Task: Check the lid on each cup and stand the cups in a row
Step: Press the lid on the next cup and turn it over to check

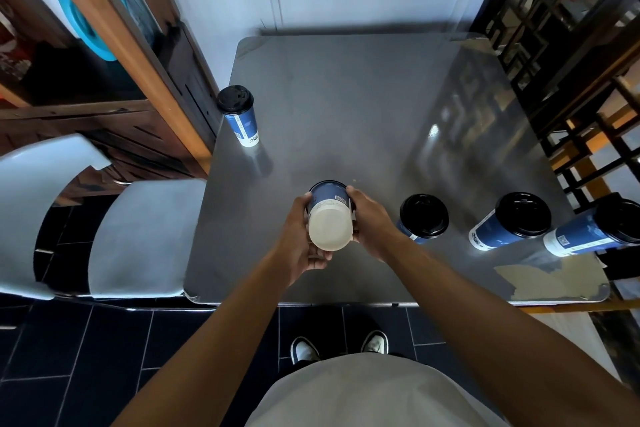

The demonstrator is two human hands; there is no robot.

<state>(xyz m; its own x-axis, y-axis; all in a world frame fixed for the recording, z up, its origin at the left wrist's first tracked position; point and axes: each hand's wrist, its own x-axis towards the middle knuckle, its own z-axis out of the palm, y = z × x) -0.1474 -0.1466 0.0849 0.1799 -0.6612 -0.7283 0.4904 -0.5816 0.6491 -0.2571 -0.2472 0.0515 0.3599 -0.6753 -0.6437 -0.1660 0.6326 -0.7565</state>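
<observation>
I hold one blue paper cup [329, 215] above the front of the grey table [346, 97], tipped so its white bottom faces me and its lid end points away. My left hand [301, 239] grips its left side and underside. My right hand [369, 222] grips its right side. Three blue cups with black lids stand in a row at the right: the nearest one [424, 220], a middle one [512, 220], and one at the table's right edge [595, 232]. Another lidded cup [239, 114] stands alone at the table's left edge.
A grey chair [138, 239] stands against the table's left side, with wooden shelving [104, 62] behind it. A dark lattice screen [571, 45] runs along the right. The table's front right corner has a worn pale patch [547, 279]. My shoes [339, 347] show on dark floor tiles.
</observation>
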